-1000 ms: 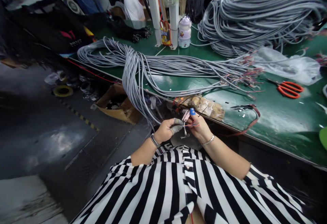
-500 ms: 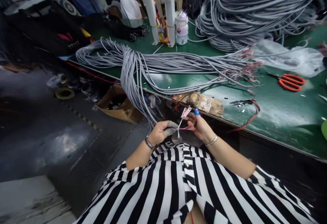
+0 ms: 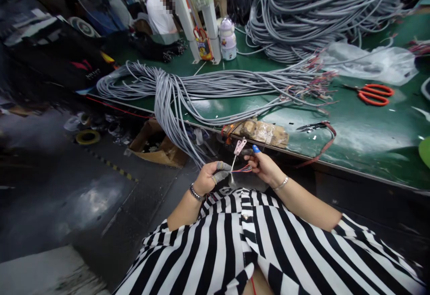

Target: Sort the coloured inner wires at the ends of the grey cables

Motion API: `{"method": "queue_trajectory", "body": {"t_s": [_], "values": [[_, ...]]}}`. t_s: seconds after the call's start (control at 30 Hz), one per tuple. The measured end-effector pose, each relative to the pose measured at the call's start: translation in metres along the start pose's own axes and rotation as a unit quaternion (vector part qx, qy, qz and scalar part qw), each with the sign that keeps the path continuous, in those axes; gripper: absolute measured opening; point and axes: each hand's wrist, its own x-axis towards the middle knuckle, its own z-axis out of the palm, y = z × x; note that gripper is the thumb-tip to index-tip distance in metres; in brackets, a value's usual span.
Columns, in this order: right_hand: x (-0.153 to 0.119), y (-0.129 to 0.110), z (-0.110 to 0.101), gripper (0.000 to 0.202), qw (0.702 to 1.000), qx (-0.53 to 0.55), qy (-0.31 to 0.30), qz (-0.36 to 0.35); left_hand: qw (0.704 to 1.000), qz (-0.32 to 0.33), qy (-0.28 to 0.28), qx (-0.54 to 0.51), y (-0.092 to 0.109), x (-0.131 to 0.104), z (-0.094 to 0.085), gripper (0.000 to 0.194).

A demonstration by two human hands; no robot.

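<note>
My left hand [image 3: 208,177], with grey covers on thumb and forefinger, is closed in a pinch on the end of a grey cable [image 3: 193,147]. Thin coloured wires [image 3: 240,169] fan out of that end toward the right. Whitish strands [image 3: 232,179] hang below the pinch. A pale strip rises from there to a small pink flat piece [image 3: 239,146], whose kind I cannot make out. My right hand [image 3: 267,168] has its fingers curled at the tips of the coloured wires. Its thumb, in a blue cover, points up, just right of the pink piece.
On the green bench [image 3: 356,138] lie a bundle of grey cables [image 3: 228,84], orange-handled scissors [image 3: 374,94], wrapped-handle snips [image 3: 314,127] and a plastic bag [image 3: 372,62]. A large cable coil [image 3: 322,12] and a bottle [image 3: 228,39] stand behind. A cardboard box [image 3: 157,145] sits below; a person [image 3: 161,12] is beyond.
The view has shifted, so the bench things appear farther left. My right hand has drawn slightly away from the pink piece, opening a small gap. My left hand keeps its pinch.
</note>
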Motion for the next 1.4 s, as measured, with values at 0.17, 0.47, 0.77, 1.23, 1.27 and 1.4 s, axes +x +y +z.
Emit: {"method": "queue_trajectory", "body": {"t_s": [0.17,0.47,0.77,1.23,1.27,1.4], "values": [[-0.001,0.000,-0.001,0.038,1.000,-0.015,0.006,-0.004,1.000,-0.017,0.008,0.011,-0.002,-0.002,0.000,0.037],[-0.034,-0.042,-0.005,0.033,0.935,-0.303,-0.078,-0.167,0.999,-0.027,0.014,0.020,-0.004,-0.004,-0.001,0.036],[0.055,-0.160,0.002,0.019,0.800,-0.536,0.129,-0.237,0.999,-0.030,0.022,0.027,-0.005,-0.004,0.000,0.037],[0.100,-0.166,0.004,0.014,0.811,-0.543,0.076,-0.205,0.999,-0.020,0.006,0.029,0.001,-0.001,0.000,0.033],[0.097,-0.165,0.004,0.015,0.812,-0.547,0.064,-0.194,0.999,-0.018,0.003,0.028,0.002,-0.001,0.000,0.032],[0.091,-0.163,0.005,0.014,0.805,-0.552,0.061,-0.207,0.999,-0.024,0.006,0.026,0.002,-0.001,0.001,0.032]]}}
